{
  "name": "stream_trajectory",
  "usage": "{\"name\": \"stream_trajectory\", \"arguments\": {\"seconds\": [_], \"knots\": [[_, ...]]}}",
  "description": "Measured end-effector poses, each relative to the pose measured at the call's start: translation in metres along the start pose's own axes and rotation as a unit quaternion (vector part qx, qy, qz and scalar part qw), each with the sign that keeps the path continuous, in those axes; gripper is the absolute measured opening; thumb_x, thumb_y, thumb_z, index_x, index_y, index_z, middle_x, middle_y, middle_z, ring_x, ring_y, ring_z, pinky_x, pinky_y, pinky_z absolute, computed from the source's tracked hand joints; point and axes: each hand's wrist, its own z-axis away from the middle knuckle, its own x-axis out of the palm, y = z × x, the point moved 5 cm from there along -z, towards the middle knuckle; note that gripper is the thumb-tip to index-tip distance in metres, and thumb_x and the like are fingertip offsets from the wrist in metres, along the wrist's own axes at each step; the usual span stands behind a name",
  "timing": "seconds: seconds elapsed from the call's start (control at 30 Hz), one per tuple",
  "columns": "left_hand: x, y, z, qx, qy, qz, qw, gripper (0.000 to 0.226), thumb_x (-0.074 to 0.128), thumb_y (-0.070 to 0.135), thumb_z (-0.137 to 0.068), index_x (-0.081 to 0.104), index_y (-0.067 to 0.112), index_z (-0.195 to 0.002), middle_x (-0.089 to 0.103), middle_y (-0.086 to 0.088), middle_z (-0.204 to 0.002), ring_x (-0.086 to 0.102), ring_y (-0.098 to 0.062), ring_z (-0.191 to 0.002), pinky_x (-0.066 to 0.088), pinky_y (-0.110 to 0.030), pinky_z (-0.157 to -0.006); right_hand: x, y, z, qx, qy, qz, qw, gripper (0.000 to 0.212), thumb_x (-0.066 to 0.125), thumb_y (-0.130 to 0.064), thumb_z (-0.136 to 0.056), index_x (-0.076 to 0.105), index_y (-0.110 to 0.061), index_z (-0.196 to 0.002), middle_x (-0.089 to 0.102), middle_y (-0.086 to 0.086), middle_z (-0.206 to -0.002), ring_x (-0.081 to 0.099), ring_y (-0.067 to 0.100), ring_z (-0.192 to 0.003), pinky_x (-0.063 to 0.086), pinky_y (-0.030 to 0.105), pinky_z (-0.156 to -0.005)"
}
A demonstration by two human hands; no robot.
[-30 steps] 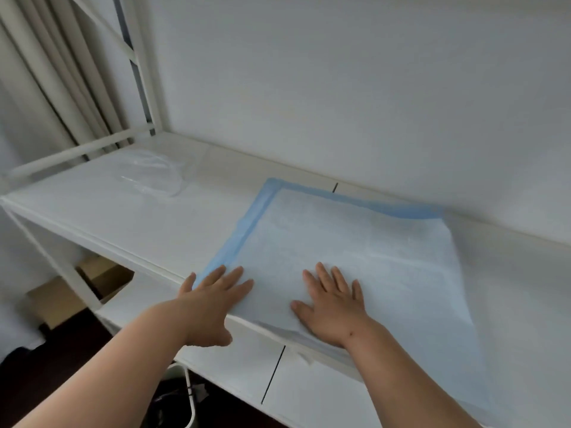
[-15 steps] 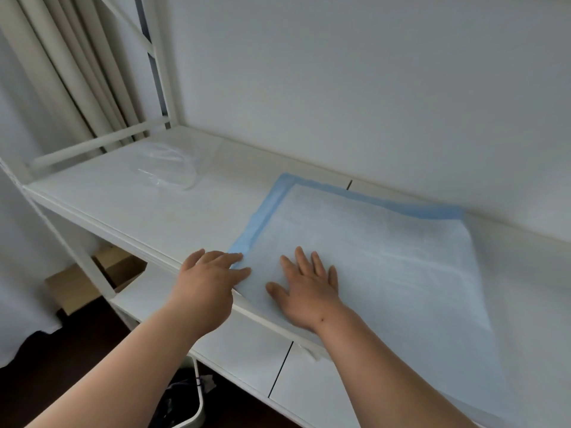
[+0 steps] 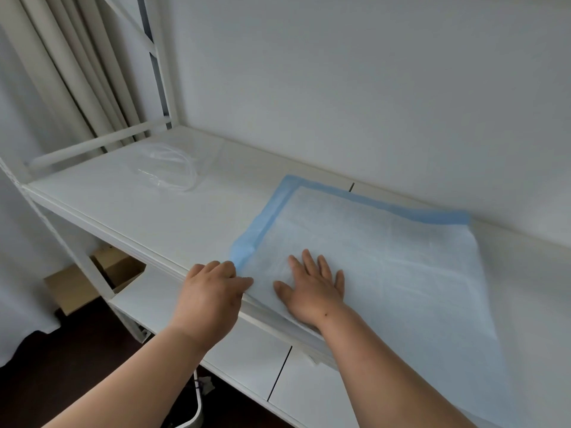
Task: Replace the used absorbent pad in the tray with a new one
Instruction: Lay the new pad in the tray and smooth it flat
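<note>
Two hands work at the front edge of the white shelf. Left of the pad, bare shelf runs wide; a clear plastic bag lies far left near the rail. Left hand, fingers curled, grips the pad's front-left corner at the shelf lip. Right hand presses flat, fingers spread, just inside that corner. Pad's blue border runs along its left and back edges, near the wall.

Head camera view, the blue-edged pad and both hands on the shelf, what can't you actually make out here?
- Pad: the near right corner runs off the frame's bottom edge.
- Left hand: fingertips curl at the pad's corner; whether they pinch it is hidden by the hand itself.
- Under the right hand: pad surface covered.
- Clear plastic item: too faint to identify.
</note>
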Motion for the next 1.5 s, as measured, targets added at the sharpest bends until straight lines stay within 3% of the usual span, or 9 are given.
{"name": "stream_trajectory", "arguments": {"seconds": [0.27,0.5,0.63,0.83,0.93,1.07,1.17,1.3,1.5], "knots": [[-0.013,0.01,0.003,-0.054,0.145,0.093,0.983,0.032,0.051,0.019,-0.079,0.076,0.017,-0.099,0.054,-0.001,-0.073,0.048,-0.027,-0.065,0.045,-0.033,-0.058,-0.013,0.01,-0.003,0.015,0.045,-0.139,0.989,0.064,0.033,-0.056,-0.097,0.019,-0.029,-0.153,0.007,-0.006,-0.163,0.001,0.014,-0.15,-0.005,0.045,-0.12],[-0.008,0.043,-0.002,-0.172,0.037,0.257,0.95,0.048,0.038,0.021,-0.09,0.056,0.026,-0.133,0.059,0.015,-0.106,0.055,-0.011,-0.097,0.039,-0.019,-0.077,-0.023,0.027,0.006,0.011,0.092,-0.394,0.915,0.055,0.044,-0.046,-0.099,0.036,-0.023,-0.148,0.033,-0.005,-0.156,0.027,0.016,-0.144,0.017,0.04,-0.12],[-0.016,0.068,-0.006,-0.166,0.027,0.365,0.916,0.045,0.046,0.003,-0.091,0.068,0.033,-0.116,0.062,0.028,-0.11,0.052,0.016,-0.098,0.033,0.003,-0.082,-0.025,0.038,0.013,0.012,0.1,-0.501,0.86,0.053,0.046,-0.049,-0.097,0.045,-0.025,-0.143,0.044,-0.009,-0.148,0.039,0.011,-0.137,0.026,0.036,-0.118],[0.012,0.093,0.007,-0.328,-0.108,0.694,0.631,0.029,0.043,0.008,-0.096,0.07,-0.002,-0.099,0.07,-0.021,-0.103,0.066,-0.034,-0.1,0.053,-0.042,-0.093,-0.028,0.04,0.02,0.011,0.088,-0.522,0.848,0.051,0.044,-0.053,-0.096,0.051,-0.025,-0.138,0.052,-0.008,-0.141,0.047,0.012,-0.13,0.032,0.037,-0.115],[0.016,0.09,0.014,-0.37,-0.148,0.711,0.58,0.027,0.045,0.004,-0.095,0.072,0.0,-0.092,0.073,-0.018,-0.096,0.07,-0.028,-0.089,0.054,-0.04,-0.086,-0.03,0.038,0.02,0.004,0.08,-0.52,0.85,0.043,0.045,-0.044,-0.099,0.054,-0.023,-0.136,0.052,-0.007,-0.141,0.046,0.012,-0.131,0.031,0.035,-0.115],[0.018,0.083,0.019,-0.391,-0.278,0.62,0.62,0.02,0.05,0.007,-0.093,0.066,-0.005,-0.097,0.071,-0.019,-0.08,0.07,-0.029,-0.065,0.057,-0.034,-0.062,-0.03,0.031,0.019,-0.018,0.055,-0.479,0.876,0.029,0.048,-0.048,-0.095,0.063,-0.023,-0.092,0.067,-0.005,-0.108,0.06,0.018,-0.108,0.044,0.044,-0.103],[0.007,0.065,0.011,-0.339,-0.379,0.451,0.734,0.017,0.056,0.014,-0.09,0.069,0.002,-0.088,0.059,-0.011,-0.055,0.05,-0.019,-0.038,0.043,-0.023,-0.042,-0.028,0.025,0.013,-0.041,0.064,-0.398,0.914,0.054,0.042,-0.067,-0.084,0.061,-0.027,-0.115,0.063,-0.005,-0.122,0.056,0.02,-0.117,0.039,0.048,-0.107],[-0.015,0.031,-0.01,-0.207,-0.457,0.183,0.846,0.008,0.065,0.021,-0.079,0.067,0.018,-0.072,0.055,0.001,-0.06,0.045,-0.016,-0.049,0.039,-0.02,-0.045,-0.023,0.02,0.006,-0.032,0.045,-0.222,0.973,0.058,0.035,-0.056,-0.097,0.037,-0.027,-0.147,0.032,0.0,-0.155,0.022,0.018,-0.145,0.009,0.044,-0.12],[-0.012,0.004,-0.046,-0.284,-0.269,0.28,0.877,0.011,0.048,0.012,-0.083,0.058,0.011,-0.087,0.06,-0.006,-0.084,0.053,-0.023,-0.072,0.046,-0.03,-0.061,-0.013,0.015,0.004,-0.017,-0.01,-0.143,0.99,0.061,0.024,-0.062,-0.096,0.021,-0.036,-0.152,0.004,-0.003,-0.163,-0.004,0.019,-0.15,-0.008,0.043,-0.119]]}}
